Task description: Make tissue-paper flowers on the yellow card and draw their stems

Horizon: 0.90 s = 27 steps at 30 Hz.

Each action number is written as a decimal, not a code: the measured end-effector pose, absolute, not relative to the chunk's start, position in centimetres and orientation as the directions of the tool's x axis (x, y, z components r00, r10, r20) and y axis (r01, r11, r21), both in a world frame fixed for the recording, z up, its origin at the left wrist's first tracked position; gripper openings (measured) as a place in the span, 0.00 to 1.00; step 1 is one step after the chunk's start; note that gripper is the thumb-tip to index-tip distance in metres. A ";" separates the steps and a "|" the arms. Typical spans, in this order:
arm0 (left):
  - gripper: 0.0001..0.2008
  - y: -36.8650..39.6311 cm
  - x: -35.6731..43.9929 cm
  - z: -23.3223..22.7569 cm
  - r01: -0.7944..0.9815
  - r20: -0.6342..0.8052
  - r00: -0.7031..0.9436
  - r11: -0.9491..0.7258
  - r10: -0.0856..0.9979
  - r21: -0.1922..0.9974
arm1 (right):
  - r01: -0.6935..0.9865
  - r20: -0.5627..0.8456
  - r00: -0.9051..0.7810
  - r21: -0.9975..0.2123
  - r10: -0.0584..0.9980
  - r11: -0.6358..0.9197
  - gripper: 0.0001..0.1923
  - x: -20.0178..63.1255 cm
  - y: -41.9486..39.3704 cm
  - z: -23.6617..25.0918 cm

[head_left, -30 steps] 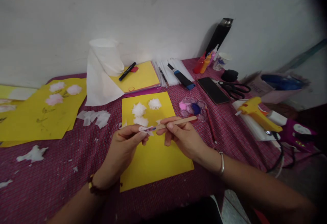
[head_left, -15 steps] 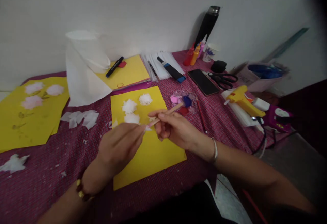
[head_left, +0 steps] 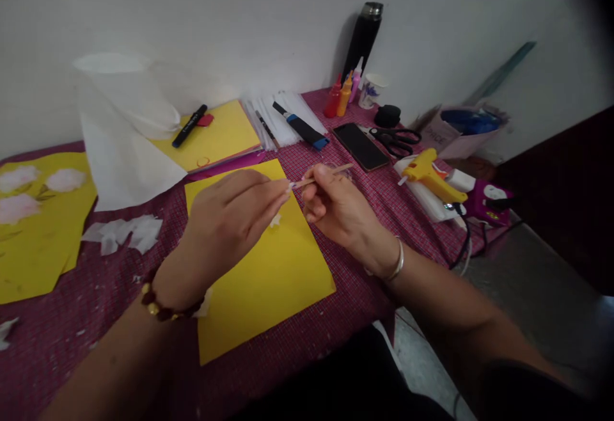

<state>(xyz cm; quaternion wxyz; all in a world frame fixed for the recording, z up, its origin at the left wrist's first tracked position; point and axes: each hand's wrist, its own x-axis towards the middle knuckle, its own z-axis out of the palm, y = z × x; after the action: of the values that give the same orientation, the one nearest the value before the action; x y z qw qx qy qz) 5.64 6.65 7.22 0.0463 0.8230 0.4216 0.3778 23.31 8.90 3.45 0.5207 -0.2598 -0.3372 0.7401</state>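
A maroon checked tablecloth [head_left: 336, 267] covers the table under both hands. The yellow sheet [head_left: 259, 280] lies flat directly beneath the fingers. The left hand [head_left: 230, 219] hovers over that sheet, its fingertips [head_left: 283, 196] pressed together, pinching the near tip of a wooden stick [head_left: 319, 176]. The right hand [head_left: 338, 210] grips the same stick further along, thumb and forefinger closed on it, the other fingers curled in. The stick runs from the left fingertips up past the right thumb, tilted, 1 end free. A small white scrap [head_left: 275, 221] lies just below the left fingertips.
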 end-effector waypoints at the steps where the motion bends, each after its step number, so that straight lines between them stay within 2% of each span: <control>1: 0.07 6.7 5.6 7.0 0.661 0.585 0.369 -0.647 0.722 0.381 | -0.599 -0.052 -0.333 -0.760 0.942 -0.253 0.16 23.2 8.9 3.3; 6: 0.06 6.9 5.7 6.3 0.648 0.562 0.282 -0.587 0.777 0.486 | -0.618 -0.128 -0.359 -0.710 0.925 -0.338 0.16 23.0 9.2 2.7; 10: 0.13 8.1 3.8 5.5 0.633 0.333 0.366 -0.495 0.869 0.596 | -0.647 -0.219 -0.407 -0.616 0.887 -0.449 0.12 23.8 10.0 2.1; 12: 0.16 8.8 2.5 4.9 0.693 0.152 0.465 -0.466 0.872 0.550 | -0.656 -0.256 -0.411 -0.583 0.875 -0.479 0.12 24.4 10.6 1.6; 14: 0.18 9.2 1.8 4.2 0.781 -0.064 0.532 -0.460 0.845 0.422 | -0.651 -0.280 -0.402 -0.582 0.872 -0.487 0.12 24.8 11.2 1.1; 16: 0.22 9.3 1.9 3.5 0.840 -0.206 0.519 -0.451 0.830 0.302 | -0.636 -0.287 -0.392 -0.602 0.874 -0.482 0.13 25.0 11.6 0.7; 18: 0.25 9.2 2.6 2.9 0.868 -0.231 0.482 -0.425 0.845 0.256 | -0.620 -0.270 -0.383 -0.634 0.883 -0.463 0.13 25.1 11.8 0.3; 20: 0.25 9.2 3.3 2.4 0.879 -0.200 0.451 -0.394 0.870 0.269 | -0.592 -0.251 -0.380 -0.673 0.890 -0.442 0.13 25.1 11.8 0.1; 27: 0.10 10.0 3.6 1.0 0.866 -0.099 0.356 -0.288 0.929 0.409 | -0.447 -0.170 -0.376 -0.828 0.911 -0.339 0.11 25.1 11.4 -0.4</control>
<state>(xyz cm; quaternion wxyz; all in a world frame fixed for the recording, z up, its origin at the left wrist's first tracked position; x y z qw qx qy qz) 3.55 10.03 0.98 0.2007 0.7986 0.5618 0.0790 25.10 11.44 -0.39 0.4527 -0.3273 -0.3547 0.7498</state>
